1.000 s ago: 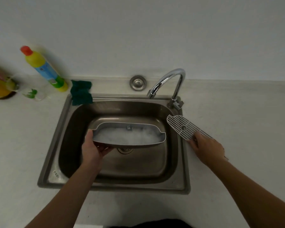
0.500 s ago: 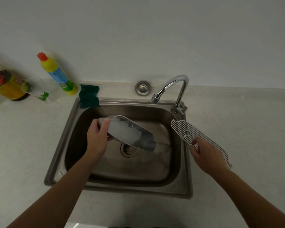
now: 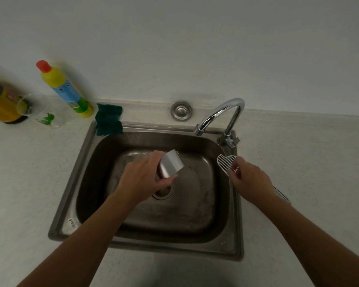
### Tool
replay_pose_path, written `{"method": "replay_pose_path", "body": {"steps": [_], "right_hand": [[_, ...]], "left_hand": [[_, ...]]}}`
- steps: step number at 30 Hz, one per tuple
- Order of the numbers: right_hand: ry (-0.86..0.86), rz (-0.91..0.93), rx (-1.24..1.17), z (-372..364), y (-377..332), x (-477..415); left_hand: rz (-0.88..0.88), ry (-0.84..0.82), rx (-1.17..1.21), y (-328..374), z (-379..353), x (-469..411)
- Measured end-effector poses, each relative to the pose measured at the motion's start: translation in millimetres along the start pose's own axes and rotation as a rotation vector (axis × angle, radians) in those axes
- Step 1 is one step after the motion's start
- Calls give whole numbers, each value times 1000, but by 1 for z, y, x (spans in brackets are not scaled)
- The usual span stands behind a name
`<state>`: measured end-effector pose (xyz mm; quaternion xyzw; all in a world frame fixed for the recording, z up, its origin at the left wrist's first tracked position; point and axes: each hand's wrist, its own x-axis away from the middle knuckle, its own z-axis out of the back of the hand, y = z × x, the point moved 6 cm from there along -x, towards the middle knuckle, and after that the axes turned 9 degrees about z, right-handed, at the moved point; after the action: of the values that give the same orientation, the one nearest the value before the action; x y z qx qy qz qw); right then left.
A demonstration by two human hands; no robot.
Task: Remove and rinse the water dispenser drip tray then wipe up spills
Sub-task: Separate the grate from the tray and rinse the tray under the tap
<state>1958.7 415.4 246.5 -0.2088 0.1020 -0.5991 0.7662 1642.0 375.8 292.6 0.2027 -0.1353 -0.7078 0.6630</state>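
The drip tray (image 3: 171, 165) hangs over the middle of the sink basin, tipped steeply so that its grey underside faces the camera; the left hand (image 3: 145, 179) is wrapped around its near end, fingers closed over the edge, holding it just above the drain (image 3: 164, 192); the basin floor around the drain looks wet and streaked. The white slotted grille (image 3: 226, 163) lies across the right rim of the sink (image 3: 71, 222), its rounded end poking over the basin and its far end showing on the countertop (image 3: 309, 162) behind the wrist; the right hand (image 3: 250, 180) presses down on its middle, fingers curled over it. The curved chrome faucet (image 3: 222, 114) stands at the back right corner, with no water visible at its spout; a round metal cap (image 3: 181, 111) sits behind the sink; a dark green cloth (image 3: 108, 119) drapes over the back left corner; beside it stand a yellow bottle (image 3: 64, 89) with a red cap, a clear cup (image 3: 39, 112), and a yellow canister (image 3: 2, 103).
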Motion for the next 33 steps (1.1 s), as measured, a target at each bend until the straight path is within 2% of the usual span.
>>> {"method": "replay_pose_path", "body": {"steps": [3,6,8,10,12,15,18,22,23,26,28,31,33], "right_hand": [[77,-5,-25,15,3,-24],[168,-44,-43,35,11,-57],[121,-158,-8,40,21,-78],[28,-228,20,37,28,-92],[56,-162,20,30,26,-99],[115,58,143,21,8,-96],[-2,120,223,10,0,-97],[-171,-37,-18,16,9,-93],[-177,-75,-88,21,10,-87],[-52,-284,-418,35,13,-59],[-86,-431,-615,28,6,-35],[-122,-552,-716,16,-4,-5],[-77,-535,-699,17,-3,6]], "left_hand": [[333,136,318,-25,4,0],[671,262,823,-53,-4,8],[915,262,1131,-67,-19,15],[1107,256,1308,-75,-34,23],[1228,243,1433,-77,-47,28],[1310,203,1568,-75,-62,28],[1324,144,1623,-73,-76,23],[1347,78,1664,-67,-91,13],[1354,60,1664,-66,-95,11],[1369,2,1675,-62,-106,7],[1387,-39,1691,-58,-114,6],[1382,-176,1701,-44,-129,6],[1374,-296,1683,-36,-135,4]]}}
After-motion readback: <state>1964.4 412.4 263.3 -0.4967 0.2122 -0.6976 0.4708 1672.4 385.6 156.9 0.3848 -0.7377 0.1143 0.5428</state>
